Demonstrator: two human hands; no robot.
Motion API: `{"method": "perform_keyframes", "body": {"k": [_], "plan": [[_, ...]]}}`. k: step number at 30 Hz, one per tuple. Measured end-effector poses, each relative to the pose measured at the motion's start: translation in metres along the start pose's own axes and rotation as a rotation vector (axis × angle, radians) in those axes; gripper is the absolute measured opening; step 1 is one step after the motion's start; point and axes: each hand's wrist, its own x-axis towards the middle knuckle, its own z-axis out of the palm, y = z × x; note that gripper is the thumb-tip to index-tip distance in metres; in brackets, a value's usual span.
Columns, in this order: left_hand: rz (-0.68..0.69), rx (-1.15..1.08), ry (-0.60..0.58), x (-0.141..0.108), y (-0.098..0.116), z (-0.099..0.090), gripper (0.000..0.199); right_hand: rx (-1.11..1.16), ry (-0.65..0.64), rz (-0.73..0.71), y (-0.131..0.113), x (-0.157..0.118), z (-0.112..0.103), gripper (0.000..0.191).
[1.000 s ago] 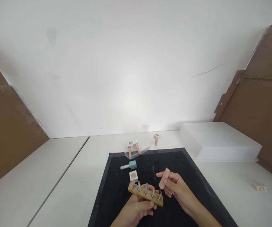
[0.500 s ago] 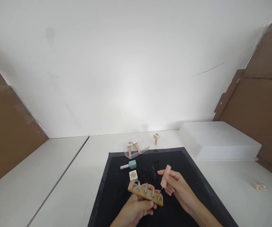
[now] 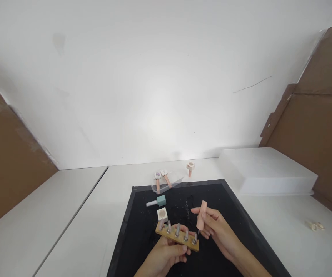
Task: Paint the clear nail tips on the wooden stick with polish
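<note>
A yellowish wooden strip [image 3: 180,237] carries a row of several greyish nail tips on small metal stands. My left hand [image 3: 166,254] is closed on it from below, thumb on its front edge. Between the thumb and fingers of my right hand [image 3: 219,229] is a pink brush cap [image 3: 202,215], tilted, with its dark brush end down beside the rightmost nail tip. Whether the brush touches that tip is too small to tell. Just behind the strip stands a whitish square bottle [image 3: 162,214]. A teal bottle with a grey cap [image 3: 161,200] lies farther back on the black mat [image 3: 142,246].
Behind the mat, a clear tray [image 3: 177,180] holds two pink-capped bottles [image 3: 158,184]. Another pink-capped bottle [image 3: 190,167] lies to its right. A white box [image 3: 269,169] sits at the right, with small cream rings [image 3: 314,227] in front. Brown cardboard [image 3: 318,134] flanks both sides.
The pink brush cap has tipped slightly and shifted a little down at the rightmost nail tip. Both hands keep their holds, and the whole view has shifted very slightly.
</note>
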Motion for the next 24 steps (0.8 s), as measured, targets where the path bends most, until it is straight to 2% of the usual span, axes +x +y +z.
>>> {"method": "perform_keyframes", "body": {"k": [9, 16, 24], "plan": [[0.008, 0.001, 0.002, 0.0002, 0.0001, 0.0001, 0.041, -0.056, -0.018, -0.039, -0.0035, -0.0005, 0.0003, 0.027], [0.015, -0.007, -0.002, 0.0027, -0.0010, -0.0016, 0.041, -0.037, -0.034, 0.011, 0.0000, 0.0011, -0.0033, 0.032], [0.014, -0.003, -0.003, -0.0006, 0.0001, 0.0005, 0.039, 0.003, -0.028, -0.001, -0.0006, 0.0011, -0.0027, 0.030]]}}
